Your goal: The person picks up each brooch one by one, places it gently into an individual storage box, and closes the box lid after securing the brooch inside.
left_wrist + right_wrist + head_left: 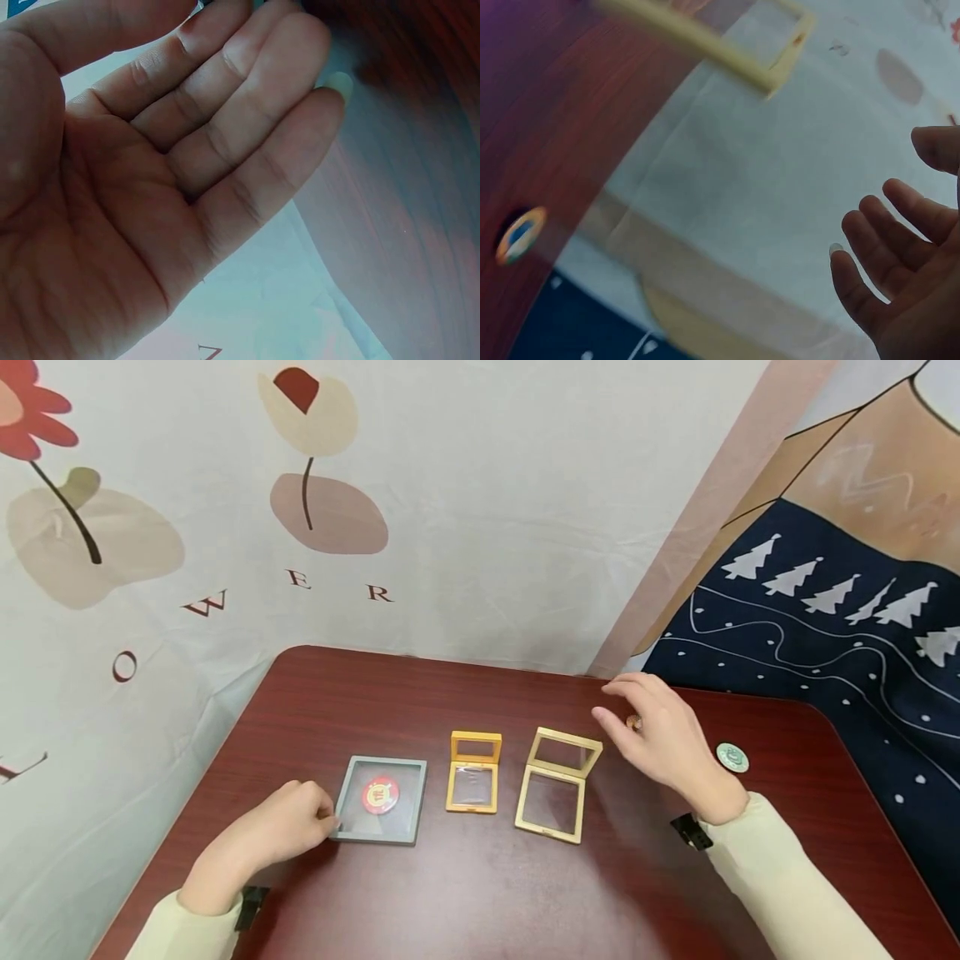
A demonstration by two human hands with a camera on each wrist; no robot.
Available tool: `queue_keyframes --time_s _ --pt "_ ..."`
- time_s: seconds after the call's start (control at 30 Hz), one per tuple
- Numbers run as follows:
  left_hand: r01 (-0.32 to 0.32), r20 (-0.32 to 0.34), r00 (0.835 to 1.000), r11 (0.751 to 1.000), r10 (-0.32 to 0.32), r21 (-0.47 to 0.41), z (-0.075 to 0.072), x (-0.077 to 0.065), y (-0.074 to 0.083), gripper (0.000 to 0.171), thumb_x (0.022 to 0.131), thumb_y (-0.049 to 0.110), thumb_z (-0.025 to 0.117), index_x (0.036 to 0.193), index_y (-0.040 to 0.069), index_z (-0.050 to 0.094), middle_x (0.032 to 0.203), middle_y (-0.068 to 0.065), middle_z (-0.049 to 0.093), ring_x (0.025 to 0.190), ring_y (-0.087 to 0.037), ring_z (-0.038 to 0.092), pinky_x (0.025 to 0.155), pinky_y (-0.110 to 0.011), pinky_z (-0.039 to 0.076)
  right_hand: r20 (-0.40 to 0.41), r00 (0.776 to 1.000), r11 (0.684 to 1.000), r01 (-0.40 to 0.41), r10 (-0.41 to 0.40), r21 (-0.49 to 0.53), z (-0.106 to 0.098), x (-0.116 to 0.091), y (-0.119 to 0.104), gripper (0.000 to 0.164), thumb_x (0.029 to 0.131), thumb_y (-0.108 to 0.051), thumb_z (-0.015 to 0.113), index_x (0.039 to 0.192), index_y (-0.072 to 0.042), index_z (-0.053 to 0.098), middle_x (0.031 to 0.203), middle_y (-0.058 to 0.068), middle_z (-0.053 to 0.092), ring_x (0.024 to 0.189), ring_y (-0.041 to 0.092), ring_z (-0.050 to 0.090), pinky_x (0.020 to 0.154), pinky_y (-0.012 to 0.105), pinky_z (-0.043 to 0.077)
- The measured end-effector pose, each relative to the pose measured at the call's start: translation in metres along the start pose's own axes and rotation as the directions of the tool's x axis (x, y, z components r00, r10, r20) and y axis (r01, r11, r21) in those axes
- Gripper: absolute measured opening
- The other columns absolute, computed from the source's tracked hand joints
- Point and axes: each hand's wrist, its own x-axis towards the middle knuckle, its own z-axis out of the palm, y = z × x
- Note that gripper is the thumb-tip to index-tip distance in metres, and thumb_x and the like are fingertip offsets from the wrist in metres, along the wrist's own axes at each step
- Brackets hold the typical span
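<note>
A clear-paned grey case [378, 841], square without long axis, encloses a red disc [381, 795], the nearer left hand [281, 822] just left of the case, bent fingers reaching its corner, grip indeterminable, while right of the case are a hinged orange frame [474, 765], a gold frame [557, 772] and the empty right hand [662, 731], loosely curved.
</note>
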Motion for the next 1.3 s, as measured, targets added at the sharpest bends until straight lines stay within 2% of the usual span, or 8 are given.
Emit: queue_keyframes --time_s 0.2,0.4,0.53,0.67,0.8,1.03,1.2,1.3 --pt "-0.074 -0.033 0.997 0.997 0.074 -0.002 0.011 0.004 -0.02 0.042 0.087 0.009 0.07 0.053 0.023 0.05 0.052 0.017 0.031 0.052 -0.003 0.032 0.048 -0.028 0.03 0.1 0.978 0.983 -0.18 0.181 -0.024 -0.003 -0.006 0.026 0.034 0.099 -0.021 0.072 0.124 0.001 0.068 0.124 0.017 0.066 0.108 0.034 0.061 0.082 0.054 0.054" --pt "-0.02 0.014 1.0 1.0 0.02 -0.019 0.002 0.001 -0.006 0.045 0.089 0.008 0.069 0.053 0.021 0.046 0.053 0.015 0.028 0.052 -0.004 0.029 0.051 -0.025 0.028 0.228 0.924 0.952 -0.297 0.307 -0.078 0.001 -0.009 0.05 0.047 0.102 -0.03 0.067 0.134 0.003 0.062 0.135 0.022 0.06 0.12 0.039 0.057 0.092 0.062 0.051" --pt "-0.045 0.001 0.999 0.999 0.045 0.009 -0.001 0.002 -0.002 0.044 0.087 0.006 0.07 0.053 0.022 0.048 0.052 0.016 0.028 0.051 -0.004 0.029 0.05 -0.026 0.029 0.324 0.878 0.936 -0.33 0.352 -0.123 0.006 -0.01 0.063 0.057 0.102 -0.034 0.066 0.141 0.006 0.056 0.143 0.028 0.053 0.129 0.045 0.051 0.097 0.066 0.047" --pt "-0.001 0.038 0.999 1.0 0.001 0.008 -0.007 0.001 0.005 0.038 0.088 0.006 0.073 0.056 0.019 0.058 0.052 0.013 0.035 0.052 -0.006 0.034 0.053 -0.026 0.032 0.419 0.829 0.929 -0.333 0.371 -0.164 0.014 -0.01 0.073 0.066 0.101 -0.037 0.066 0.146 0.009 0.05 0.149 0.032 0.047 0.136 0.049 0.046 0.102 0.068 0.044" --pt "0.018 0.047 0.999 1.0 -0.018 0.017 -0.008 0.002 0.007 0.037 0.09 0.007 0.073 0.058 0.017 0.06 0.052 0.011 0.038 0.052 -0.007 0.036 0.053 -0.026 0.033 0.478 0.794 0.927 -0.328 0.376 -0.183 0.023 -0.011 0.084 0.069 0.101 -0.037 0.066 0.147 0.011 0.047 0.15 0.034 0.045 0.138 0.05 0.044 0.105 0.069 0.042" --pt "0.009 0.04 0.999 1.0 -0.009 0.017 -0.009 0.002 0.006 0.039 0.091 0.007 0.073 0.057 0.018 0.057 0.053 0.011 0.036 0.051 -0.007 0.034 0.052 -0.026 0.032 0.506 0.769 0.92 -0.33 0.391 -0.21 0.032 -0.014 0.095 0.057 0.099 -0.031 0.067 0.136 0.011 0.057 0.134 0.032 0.055 0.12 0.045 0.055 0.096 0.064 0.048" --pt "0.025 0.03 0.999 0.999 -0.026 0.032 -0.01 0.0 0.008 0.043 0.09 0.01 0.074 0.055 0.019 0.051 0.051 0.012 0.033 0.051 -0.006 0.033 0.052 -0.025 0.03 0.513 0.766 0.922 -0.316 0.388 -0.225 0.038 -0.015 0.1 0.035 0.097 -0.025 0.07 0.115 0.004 0.064 0.116 0.025 0.059 0.102 0.036 0.057 0.083 0.054 0.051" --pt "0.04 0.004 0.999 0.998 -0.041 0.045 -0.011 0.0 0.01 0.041 0.09 0.012 0.073 0.056 0.02 0.051 0.052 0.012 0.034 0.051 -0.006 0.033 0.052 -0.026 0.03 0.513 0.769 0.924 -0.307 0.381 -0.226 0.04 -0.016 0.101 0.028 0.097 -0.021 0.07 0.111 0.003 0.065 0.115 0.024 0.06 0.1 0.034 0.057 0.081 0.052 0.051"
